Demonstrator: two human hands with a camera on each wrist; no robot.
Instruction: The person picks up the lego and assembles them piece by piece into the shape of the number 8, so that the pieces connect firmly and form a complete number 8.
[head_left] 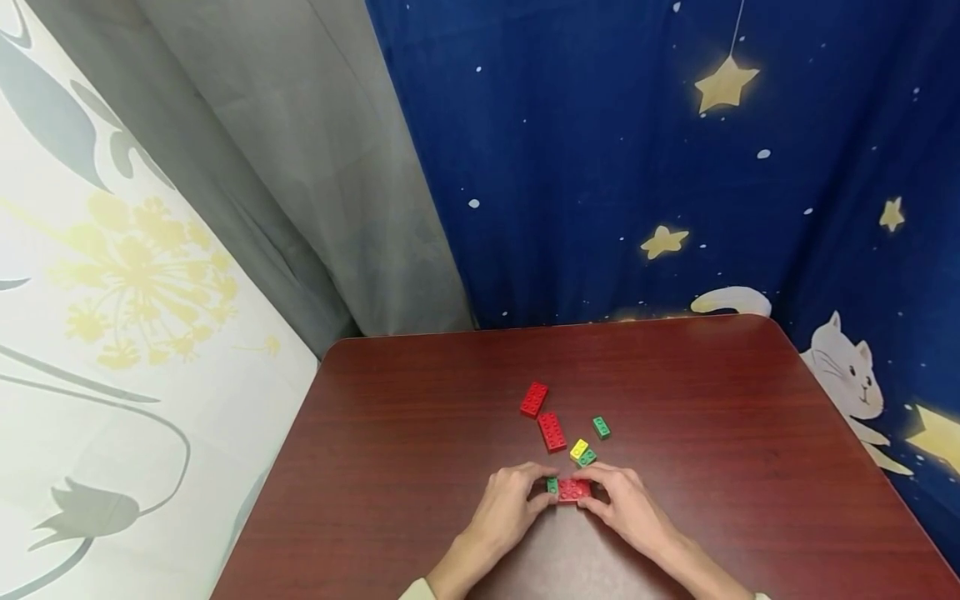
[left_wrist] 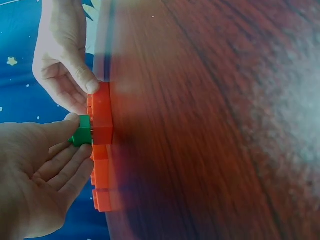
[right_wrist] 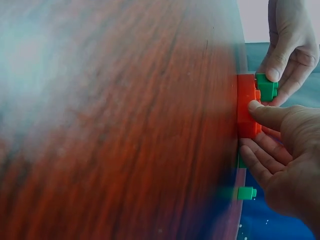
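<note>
Near the front of the table, my left hand (head_left: 507,506) pinches a small green brick (left_wrist: 82,130) between thumb and fingers. That green brick sits right at the studs of a red brick (head_left: 574,490), over its left end. My right hand (head_left: 624,505) grips the same red brick by its long sides, thumb on the near side and fingers on the far side. In the right wrist view the red brick (right_wrist: 246,115) lies flat on the tabletop, with the green brick (right_wrist: 267,88) above its far end.
Beyond the hands lie two more red bricks (head_left: 552,432) (head_left: 534,399). A yellow brick (head_left: 578,450) and a green brick (head_left: 587,457) lie side by side just past the fingers, another green brick (head_left: 602,427) farther right. Curtains hang behind the brown table (head_left: 405,400).
</note>
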